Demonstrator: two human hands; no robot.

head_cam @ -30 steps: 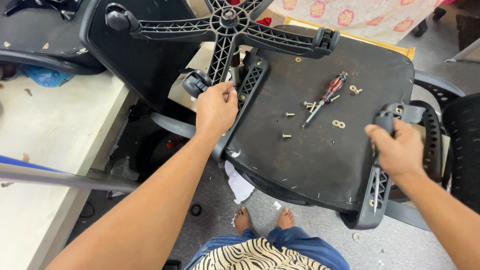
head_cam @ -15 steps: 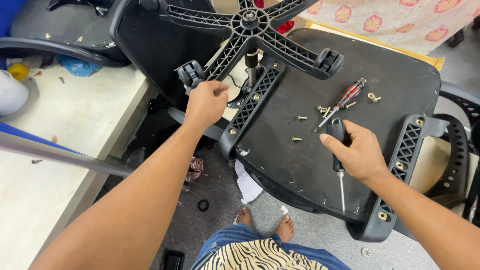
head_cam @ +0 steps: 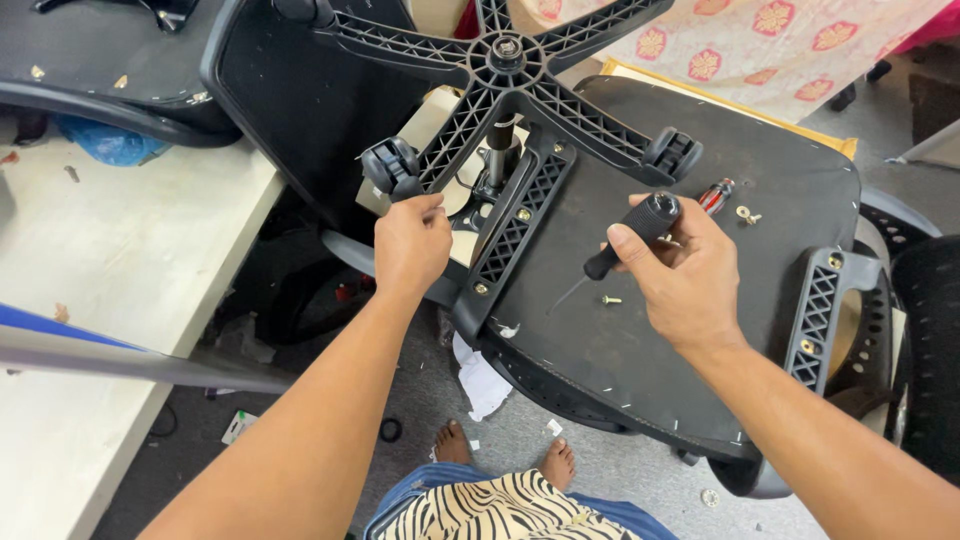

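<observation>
Your right hand (head_cam: 685,265) grips black-handled screwdriver (head_cam: 630,232) over upturned chair seat (head_cam: 640,340); left hand (head_cam: 410,245) clasps seat's left armrest bracket (head_cam: 515,225), near caster (head_cam: 390,167).

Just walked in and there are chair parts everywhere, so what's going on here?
A person is working on an upturned office chair, its seat underside facing up and the five-spoke wheeled base sticking out beyond it. The left hand grips the left armrest bracket near a caster. The right hand holds a black-handled screwdriver, tip angled down at the seat. A red-handled screwdriver and loose screws lie on the underside.
</observation>
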